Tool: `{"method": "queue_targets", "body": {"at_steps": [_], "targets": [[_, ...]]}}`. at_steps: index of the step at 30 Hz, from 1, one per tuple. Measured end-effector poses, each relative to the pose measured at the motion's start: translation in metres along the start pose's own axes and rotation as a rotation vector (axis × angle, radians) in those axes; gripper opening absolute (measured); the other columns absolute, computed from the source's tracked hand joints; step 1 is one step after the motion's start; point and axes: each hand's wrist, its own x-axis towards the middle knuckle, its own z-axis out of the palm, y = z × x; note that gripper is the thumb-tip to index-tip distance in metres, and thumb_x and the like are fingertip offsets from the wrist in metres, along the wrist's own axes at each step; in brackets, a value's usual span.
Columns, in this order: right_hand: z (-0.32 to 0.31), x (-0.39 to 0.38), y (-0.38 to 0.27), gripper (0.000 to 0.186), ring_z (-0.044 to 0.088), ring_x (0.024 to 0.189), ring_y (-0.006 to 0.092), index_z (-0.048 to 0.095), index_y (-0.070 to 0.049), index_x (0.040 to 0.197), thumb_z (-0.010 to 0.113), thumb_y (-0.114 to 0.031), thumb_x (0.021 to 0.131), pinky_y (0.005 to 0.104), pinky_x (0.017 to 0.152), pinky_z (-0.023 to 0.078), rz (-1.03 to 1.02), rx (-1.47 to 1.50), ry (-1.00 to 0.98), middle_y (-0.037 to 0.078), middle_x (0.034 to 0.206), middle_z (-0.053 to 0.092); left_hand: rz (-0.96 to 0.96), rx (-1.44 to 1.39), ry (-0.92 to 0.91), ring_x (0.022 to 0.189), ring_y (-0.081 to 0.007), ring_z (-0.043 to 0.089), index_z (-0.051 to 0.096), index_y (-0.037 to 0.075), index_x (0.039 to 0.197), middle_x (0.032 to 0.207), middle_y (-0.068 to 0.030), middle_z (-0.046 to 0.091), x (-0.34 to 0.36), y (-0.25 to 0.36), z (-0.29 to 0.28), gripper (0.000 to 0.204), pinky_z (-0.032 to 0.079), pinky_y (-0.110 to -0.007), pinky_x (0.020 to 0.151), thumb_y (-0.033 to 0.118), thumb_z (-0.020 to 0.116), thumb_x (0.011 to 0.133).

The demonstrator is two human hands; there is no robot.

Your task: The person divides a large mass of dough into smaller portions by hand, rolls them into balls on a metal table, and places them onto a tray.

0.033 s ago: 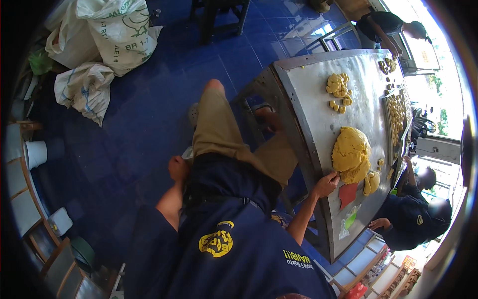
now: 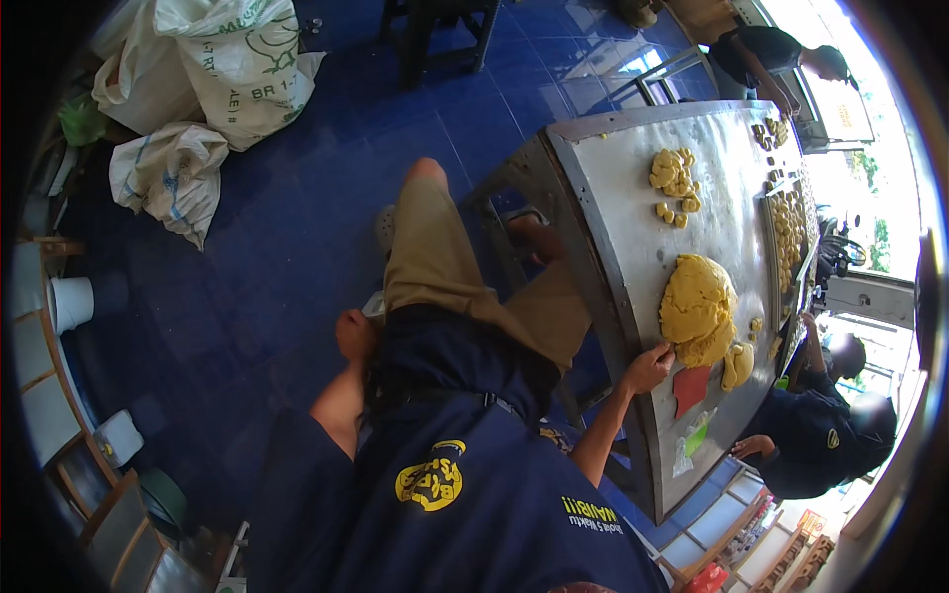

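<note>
My right hand (image 2: 647, 369) rests at the near edge of the metal-topped table (image 2: 633, 217), its fingers curled together. Its fingertips meet the edge of a large mound of yellow dough (image 2: 697, 301); whether they pinch anything is hidden. Beside that hand lies a reddish-brown flat sheet (image 2: 690, 389), with a smaller lump of dough (image 2: 737, 366) just beyond it. My left hand (image 2: 355, 335) is closed in a fist beside my hip, away from the table, with nothing visible in it.
Small dough pieces (image 2: 674, 173) lie farther along the table, and a tray of shaped pieces (image 2: 788, 232) runs along its opposite side. A clear-and-green plastic bag (image 2: 695, 435) is near the corner. Co-workers (image 2: 816, 435) stand across the table. White sacks (image 2: 237, 79) sit on the blue floor.
</note>
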Motion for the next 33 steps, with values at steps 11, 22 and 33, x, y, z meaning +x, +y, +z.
{"method": "queue_targets", "body": {"at_steps": [11, 22, 33], "targets": [[0.004, 0.005, 0.001, 0.045, 0.07, 0.092, 0.0379, 0.073, -0.006, 0.106, 0.048, -0.043, 0.101, 0.0489, 0.079, 0.052, -0.028, 0.0, -0.005, 0.015, 0.098, 0.075, 0.061, 0.026, 0.022, 0.092, -0.0498, 0.061, 0.064, -0.002, 0.092, 0.098, -0.0271, 0.066, 0.007, -0.011, 0.006, 0.041, 0.046, -0.057, 0.078, 0.034, 0.044, 0.094], [0.004, 0.006, 0.003, 0.042, 0.07, 0.093, 0.0354, 0.074, -0.006, 0.105, 0.049, -0.039, 0.1, 0.0466, 0.08, 0.052, -0.096, 0.065, 0.029, 0.014, 0.099, 0.075, 0.069, 0.009, -0.02, 0.095, -0.05, 0.061, 0.063, -0.001, 0.093, 0.1, -0.0276, 0.066, 0.003, -0.008, 0.004, 0.042, 0.046, -0.056, 0.079, 0.035, 0.042, 0.095], [0.001, -0.002, -0.014, 0.039, 0.07, 0.087, 0.0352, 0.075, -0.008, 0.1, 0.05, -0.038, 0.1, 0.0463, 0.077, 0.051, -0.017, 0.057, 0.051, 0.013, 0.092, 0.075, 0.118, 0.017, -0.019, 0.093, -0.0513, 0.06, 0.062, -0.003, 0.091, 0.096, -0.0299, 0.065, 0.018, -0.026, 0.01, 0.042, 0.045, -0.055, 0.078, 0.033, 0.042, 0.096]]}}
